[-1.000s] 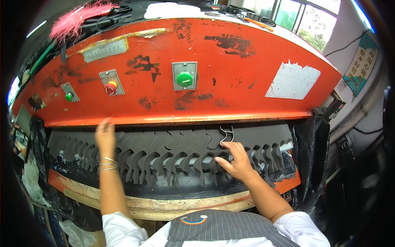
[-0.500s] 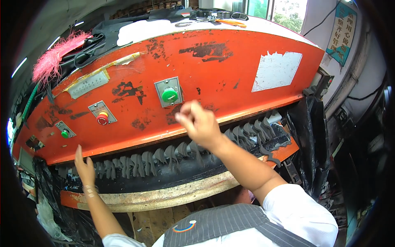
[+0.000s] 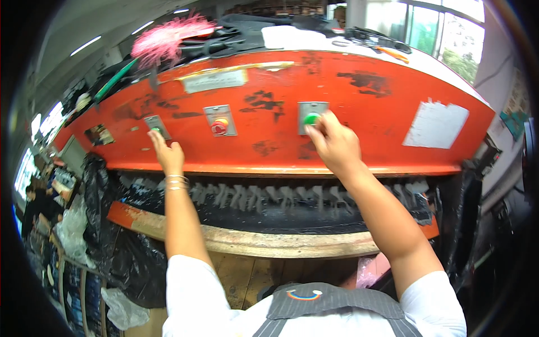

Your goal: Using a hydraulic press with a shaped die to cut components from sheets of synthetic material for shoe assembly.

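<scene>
The left hand (image 3: 170,157), left of centre in the frame, is raised with its fingers extended and the thumb apart, its fingertips at the small round green push button (image 3: 156,130) on a grey metal plate. Near the middle of the frame, right of centre, the right hand (image 3: 341,147) is bent at the large round green push button (image 3: 310,119), overlapping its right side; whether those fingers press it or pinch anything, I cannot tell. Between the two hands sits a red mushroom-shaped button with a yellow collar (image 3: 219,127).

All three buttons are on a broad orange-red metal panel (image 3: 387,135) (its paint scuffed to black in patches) that spans the frame. Below the panel, across the middle of the frame, hangs a row of dark grey, wavy-cut strips (image 3: 286,196), slightly blurred, over a black bed. A pale, worn curved edge board (image 3: 286,244) runs beneath them. At the upper left lies a bright pink fringed bundle (image 3: 168,40); a folded white cloth (image 3: 292,38) lies at the top centre.
</scene>
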Available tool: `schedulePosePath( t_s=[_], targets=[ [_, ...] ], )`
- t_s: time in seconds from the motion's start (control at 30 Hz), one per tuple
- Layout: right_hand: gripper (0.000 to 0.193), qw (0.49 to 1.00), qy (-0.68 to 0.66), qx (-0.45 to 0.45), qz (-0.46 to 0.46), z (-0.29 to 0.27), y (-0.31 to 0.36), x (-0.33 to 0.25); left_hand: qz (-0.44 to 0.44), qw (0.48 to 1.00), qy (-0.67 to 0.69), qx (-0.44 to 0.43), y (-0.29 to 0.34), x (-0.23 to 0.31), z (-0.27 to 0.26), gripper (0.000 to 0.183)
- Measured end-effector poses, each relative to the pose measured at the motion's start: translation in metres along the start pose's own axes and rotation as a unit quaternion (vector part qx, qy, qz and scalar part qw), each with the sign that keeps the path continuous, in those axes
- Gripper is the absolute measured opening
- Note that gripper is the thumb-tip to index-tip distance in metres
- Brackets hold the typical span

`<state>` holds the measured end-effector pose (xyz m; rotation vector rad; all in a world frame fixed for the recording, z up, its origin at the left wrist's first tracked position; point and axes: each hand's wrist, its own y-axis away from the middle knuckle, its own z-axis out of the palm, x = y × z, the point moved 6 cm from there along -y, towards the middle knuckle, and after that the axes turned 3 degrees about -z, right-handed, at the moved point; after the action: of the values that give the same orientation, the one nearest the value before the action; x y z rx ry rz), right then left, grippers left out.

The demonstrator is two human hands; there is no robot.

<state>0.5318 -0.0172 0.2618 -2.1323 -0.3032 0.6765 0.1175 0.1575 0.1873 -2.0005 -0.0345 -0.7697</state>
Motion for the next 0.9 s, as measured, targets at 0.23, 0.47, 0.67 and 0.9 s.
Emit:
schedulePosePath(
  t_s=[0.23,0.47,0.67,0.9],
  targets=[
    [0.027,0.996,-0.051,-0.068,0.007,0.011,0.062,0.051,0.015,0.976,0.077,-0.202,0.050,-0.021,-0.004,0.050],
    [0.039,0.930,-0.064,-0.352,0.087,0.005,0.269,0.092,0.010,0.917,0.112,-0.383,0.284,0.125,0.004,0.020],
    [0.059,0.928,0.049,-0.352,0.114,-0.069,0.306,0.126,0.186,0.875,0.108,-0.434,0.382,0.265,0.006,0.015],
    [0.049,0.931,0.178,-0.309,0.073,-0.110,0.311,0.109,0.271,0.892,0.017,-0.362,0.398,0.289,-0.013,0.024]
  ],
)
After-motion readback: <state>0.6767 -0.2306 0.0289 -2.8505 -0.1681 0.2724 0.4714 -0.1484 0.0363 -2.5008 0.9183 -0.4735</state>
